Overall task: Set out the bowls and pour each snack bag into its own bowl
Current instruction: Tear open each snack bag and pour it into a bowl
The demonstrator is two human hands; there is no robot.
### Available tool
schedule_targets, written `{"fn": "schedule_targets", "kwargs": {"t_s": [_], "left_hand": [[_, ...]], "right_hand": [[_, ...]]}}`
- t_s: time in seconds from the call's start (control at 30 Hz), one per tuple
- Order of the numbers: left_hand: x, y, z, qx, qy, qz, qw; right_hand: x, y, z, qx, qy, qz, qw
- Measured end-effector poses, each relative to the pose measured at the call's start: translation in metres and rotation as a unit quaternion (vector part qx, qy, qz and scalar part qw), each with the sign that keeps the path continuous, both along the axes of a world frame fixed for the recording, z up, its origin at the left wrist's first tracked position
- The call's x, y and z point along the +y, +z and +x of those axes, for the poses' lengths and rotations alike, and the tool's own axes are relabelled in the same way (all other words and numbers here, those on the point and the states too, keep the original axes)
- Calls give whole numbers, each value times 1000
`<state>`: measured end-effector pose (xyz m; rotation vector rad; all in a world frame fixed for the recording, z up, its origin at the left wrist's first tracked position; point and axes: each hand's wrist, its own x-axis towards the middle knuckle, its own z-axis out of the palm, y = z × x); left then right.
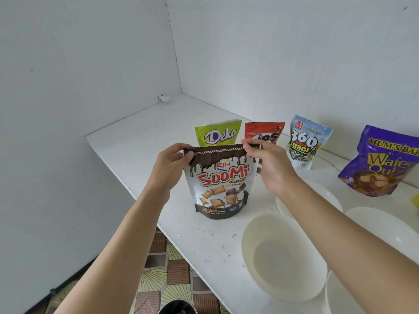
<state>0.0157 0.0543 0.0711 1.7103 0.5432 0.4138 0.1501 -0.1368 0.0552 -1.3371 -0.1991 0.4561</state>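
Step in hand: opening a bag, none poured yet.

The Soomi bag point(218, 184) stands upright on the white surface point(140, 141). The left hand point(170, 168) pinches its top left corner and the right hand point(269, 168) its top right, fingers point(249, 141) curled on the seal strip.

The nearest bowl point(283, 257) sits empty to the bag's front right. The Deka bag point(218, 133) stands just behind.

Judgement: the next move calls for parting the seal, then tipping the bag over that bowl.
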Motion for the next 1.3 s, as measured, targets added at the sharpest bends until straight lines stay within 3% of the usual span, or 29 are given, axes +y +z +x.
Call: {"fn": "schedule_targets", "kwargs": {"t_s": [0.17, 0.43, 0.63, 0.83, 1.03, 1.3], "left_hand": [[3, 5, 0, -9, 6, 39, 999], [4, -2, -7, -18, 0, 38, 999], [3, 9, -9, -10, -35, 111, 993], [3, 10, -5, 7, -3, 162, 987], [4, 12, -4, 3, 12, 190, 982], [0, 10, -8, -23, 16, 214, 976]], "right_hand": [[-9, -2, 2, 32, 14, 38, 999], [-20, -5, 2, 12, -22, 40, 999], [-18, 8, -1, -134, -19, -79, 988], [-2, 20, -6, -372, -52, -234, 897], [16, 30, -16, -456, -7, -300, 838], [42, 40, -27, -436, 94, -250, 859]]}}
